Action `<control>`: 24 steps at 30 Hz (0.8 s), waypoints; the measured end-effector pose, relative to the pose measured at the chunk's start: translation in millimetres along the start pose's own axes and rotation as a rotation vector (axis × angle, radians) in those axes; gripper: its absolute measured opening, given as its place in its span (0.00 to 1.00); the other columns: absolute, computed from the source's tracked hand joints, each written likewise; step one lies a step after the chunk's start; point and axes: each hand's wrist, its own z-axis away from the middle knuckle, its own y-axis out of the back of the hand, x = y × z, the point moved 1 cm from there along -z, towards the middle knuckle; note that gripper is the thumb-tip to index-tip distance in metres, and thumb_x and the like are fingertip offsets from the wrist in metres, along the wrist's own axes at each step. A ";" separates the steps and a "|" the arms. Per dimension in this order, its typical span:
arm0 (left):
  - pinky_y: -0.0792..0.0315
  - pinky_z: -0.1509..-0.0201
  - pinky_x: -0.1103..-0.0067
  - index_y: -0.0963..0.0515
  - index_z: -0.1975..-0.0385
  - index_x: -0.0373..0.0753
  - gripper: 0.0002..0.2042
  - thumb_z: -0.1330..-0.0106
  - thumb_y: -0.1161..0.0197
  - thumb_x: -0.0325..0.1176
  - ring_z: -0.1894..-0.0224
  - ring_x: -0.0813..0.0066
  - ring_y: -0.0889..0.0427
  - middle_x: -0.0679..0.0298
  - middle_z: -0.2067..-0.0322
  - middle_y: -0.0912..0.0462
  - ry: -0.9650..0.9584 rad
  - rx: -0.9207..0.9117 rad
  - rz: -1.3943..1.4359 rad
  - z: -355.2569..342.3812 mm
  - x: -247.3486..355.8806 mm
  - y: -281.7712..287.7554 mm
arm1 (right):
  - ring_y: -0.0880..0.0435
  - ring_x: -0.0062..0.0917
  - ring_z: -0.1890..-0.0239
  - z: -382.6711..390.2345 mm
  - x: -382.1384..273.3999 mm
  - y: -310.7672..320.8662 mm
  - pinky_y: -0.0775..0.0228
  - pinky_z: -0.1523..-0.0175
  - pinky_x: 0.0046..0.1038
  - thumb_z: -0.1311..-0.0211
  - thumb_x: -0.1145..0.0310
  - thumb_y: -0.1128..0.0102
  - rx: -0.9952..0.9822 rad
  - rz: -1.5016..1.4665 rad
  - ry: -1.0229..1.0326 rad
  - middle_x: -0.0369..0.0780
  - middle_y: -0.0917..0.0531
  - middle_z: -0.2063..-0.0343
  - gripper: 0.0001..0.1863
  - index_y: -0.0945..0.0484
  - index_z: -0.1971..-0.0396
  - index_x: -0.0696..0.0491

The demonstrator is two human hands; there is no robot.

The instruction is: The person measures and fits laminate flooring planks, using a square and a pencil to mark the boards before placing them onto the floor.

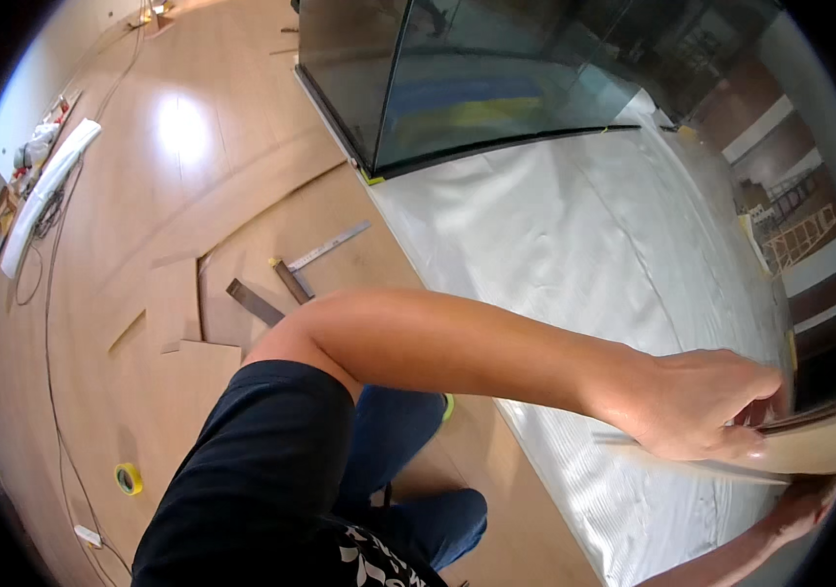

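The left hand is bent nearly closed, with fingers and thumb on the near end of the pale plank, at the right-hand edge of the white sheet. The right hand is at the plank's lower side; how far it closes, I cannot tell. To handle it well, I would support both sides evenly and avoid scraping the sheet. The glass case stands at the sheet's far edge; reflections hide its contents.

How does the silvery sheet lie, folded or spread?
Spread out: the sheet covers a wide stretch of floor beside the glass wall, with only shallow wrinkles showing.
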 end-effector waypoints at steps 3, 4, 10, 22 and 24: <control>0.29 0.46 0.69 0.31 0.48 0.29 0.25 0.23 0.48 0.51 0.53 0.65 0.23 0.53 0.57 0.22 -0.053 0.272 0.190 35.5 -27.7 78.9 | 0.21 0.31 0.49 -5.8 70.6 -39.3 0.29 0.42 0.34 0.21 0.52 0.50 -0.378 0.402 0.162 0.46 0.18 0.49 0.25 0.23 0.42 0.58; 0.29 0.45 0.69 0.31 0.46 0.30 0.26 0.21 0.52 0.52 0.52 0.67 0.24 0.56 0.55 0.22 0.002 0.426 0.271 54.1 -54.2 106.7 | 0.20 0.30 0.52 -1.2 104.1 -54.9 0.29 0.45 0.31 0.21 0.52 0.50 -0.558 0.670 0.325 0.45 0.17 0.51 0.25 0.22 0.45 0.60; 0.27 0.53 0.76 0.22 0.50 0.36 0.25 0.20 0.55 0.54 0.60 0.75 0.19 0.64 0.63 0.16 0.756 0.766 0.371 279.9 -257.3 227.1 | 0.27 0.22 0.70 182.1 302.3 -183.0 0.30 0.61 0.29 0.22 0.56 0.49 -1.165 0.605 0.090 0.38 0.22 0.76 0.22 0.21 0.65 0.61; 0.22 0.55 0.67 0.19 0.62 0.31 0.26 0.22 0.51 0.52 0.60 0.62 0.14 0.51 0.66 0.14 1.368 0.835 -0.260 492.9 -371.8 353.9 | 0.29 0.26 0.76 421.1 523.8 -314.6 0.32 0.66 0.34 0.24 0.47 0.49 -1.585 0.591 -0.326 0.41 0.25 0.82 0.26 0.21 0.65 0.59; 0.23 0.54 0.64 0.19 0.60 0.31 0.25 0.23 0.50 0.52 0.60 0.53 0.14 0.47 0.67 0.14 1.429 0.771 -0.473 508.4 -374.6 363.3 | 0.28 0.28 0.76 454.4 509.9 -332.7 0.31 0.66 0.34 0.23 0.45 0.51 -1.619 0.593 -0.213 0.41 0.24 0.82 0.28 0.22 0.65 0.59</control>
